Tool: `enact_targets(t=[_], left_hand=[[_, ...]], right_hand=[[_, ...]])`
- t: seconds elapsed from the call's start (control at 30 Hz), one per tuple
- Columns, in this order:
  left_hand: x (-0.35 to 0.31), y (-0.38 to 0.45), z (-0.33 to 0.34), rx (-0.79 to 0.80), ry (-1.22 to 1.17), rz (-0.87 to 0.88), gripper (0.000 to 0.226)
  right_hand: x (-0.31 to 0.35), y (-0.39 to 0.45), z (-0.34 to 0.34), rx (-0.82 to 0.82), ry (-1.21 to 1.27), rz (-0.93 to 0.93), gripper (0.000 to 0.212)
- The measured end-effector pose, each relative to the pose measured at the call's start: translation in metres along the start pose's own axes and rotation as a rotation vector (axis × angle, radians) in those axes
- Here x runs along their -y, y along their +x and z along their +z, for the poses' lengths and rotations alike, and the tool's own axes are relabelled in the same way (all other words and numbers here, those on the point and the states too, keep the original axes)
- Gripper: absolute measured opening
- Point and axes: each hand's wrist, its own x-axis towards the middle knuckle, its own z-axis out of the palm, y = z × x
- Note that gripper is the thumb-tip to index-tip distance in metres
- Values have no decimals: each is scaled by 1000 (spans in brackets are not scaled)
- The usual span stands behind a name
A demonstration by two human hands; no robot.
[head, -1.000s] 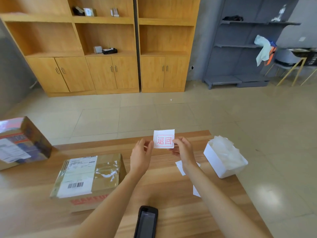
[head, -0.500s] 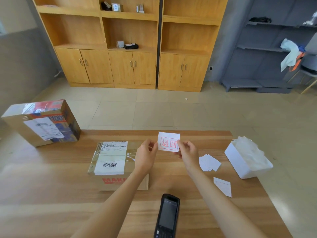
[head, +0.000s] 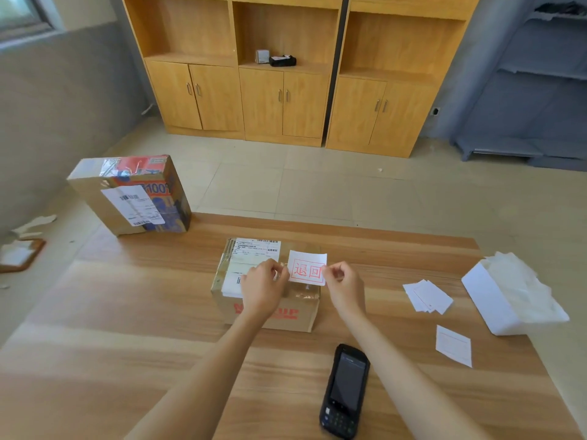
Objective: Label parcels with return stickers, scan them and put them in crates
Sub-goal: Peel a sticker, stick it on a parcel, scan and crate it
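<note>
Both hands, left [head: 263, 285] and right [head: 344, 285], pinch the sticker [head: 306, 268] above the parcel [head: 270, 281]; sticking, scanning and crating apparently remain.

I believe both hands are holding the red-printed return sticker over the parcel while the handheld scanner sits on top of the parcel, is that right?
Not quite: the head view shows the handheld scanner lying on the wooden table, nearer than the parcel. Both hands, left hand and right hand, do hold the return sticker over it.

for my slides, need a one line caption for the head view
Both hands, left hand and right hand, hold a return sticker over a parcel.
</note>
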Motion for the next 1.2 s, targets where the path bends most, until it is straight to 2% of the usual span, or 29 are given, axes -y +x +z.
enact_targets(t=[0.4,0.6,0.77,1.0,1.07,1.2], left_hand=[[18,9,2,-2,222,67,24],[16,9,1,11,355,130,25],[12,9,0,32,524,194,27],[3,8,-7,34,668,206,37],[4,8,-6,-13,658,288,37],[10,2,7,-10,619,579,40]], right_hand=[[-5,2,16,24,-135,-1,17],[-2,4,18,39,-441,-87,19],[1,3,18,37,-541,-112,21],[5,2,12,67,-611,-27,28],[6,-1,13,26,-644,-159,29],[1,-17,31,-28,-722,-548,50]])
